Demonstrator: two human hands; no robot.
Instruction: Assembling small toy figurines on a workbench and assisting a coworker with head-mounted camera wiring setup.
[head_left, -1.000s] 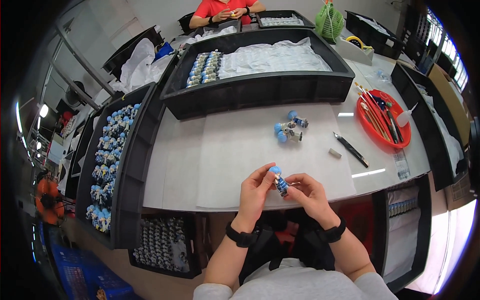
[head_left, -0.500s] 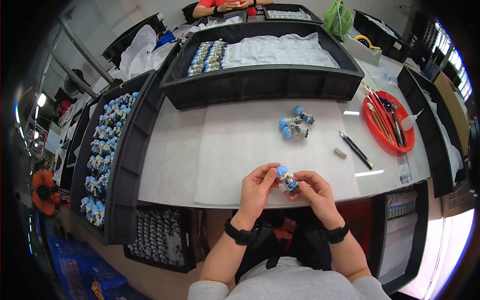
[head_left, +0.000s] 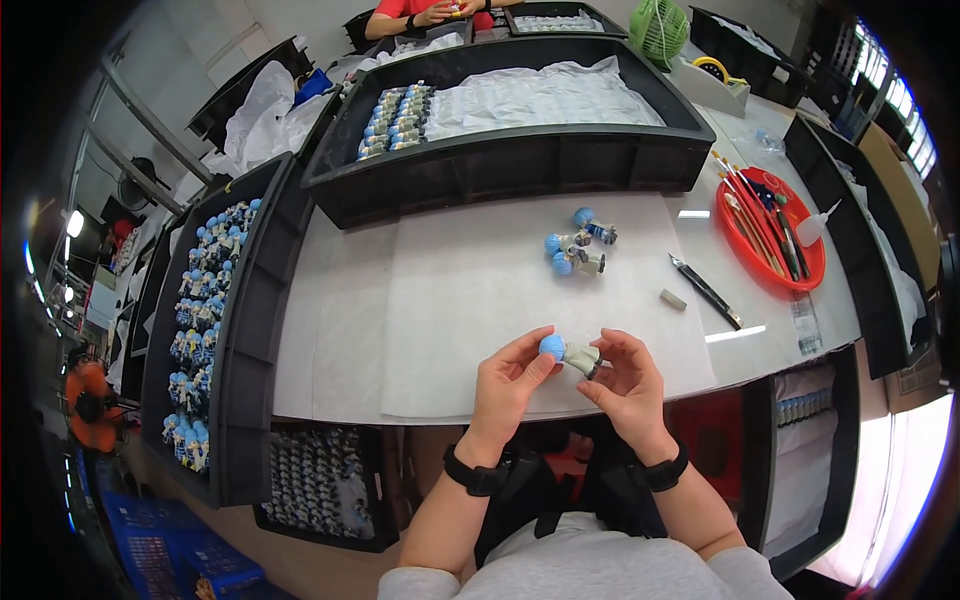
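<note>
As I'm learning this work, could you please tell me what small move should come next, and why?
Probably roll the figurine over: its pale side faces up, so its other side is hidden, while the left hand holds its blue head and the right hand is at its other end.

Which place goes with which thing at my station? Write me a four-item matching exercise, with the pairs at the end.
Things
1. Blue-haired figurine nearest the person
2. Craft knife
3. Paintbrushes
4. Three loose figurines

Places
A. On the white sheet, near the large black tray
B. Between the small grey block and the red basin
C. Between the left hand and the right hand
D. Inside the red basin

Pairs: 1-C, 2-B, 3-D, 4-A
</note>
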